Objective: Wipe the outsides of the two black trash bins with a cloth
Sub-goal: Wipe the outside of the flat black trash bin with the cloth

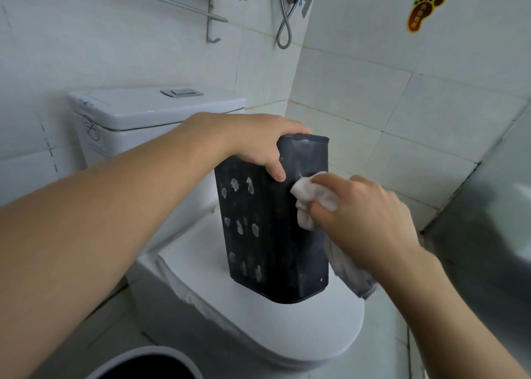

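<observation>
Black rectangular plastic trash bin stands on the closed white toilet lid, tilted slightly. Pale smudges dot the bin's left face. Left of the bin's top, the left hand grips the upper rim, fingers curled over the edge, thumb down on the near face. Right of that thumb, the right hand pinches a crumpled white cloth against the bin's near-right corner; fingers clamped on the cloth, its tail hanging beside the bin's right side.
</observation>
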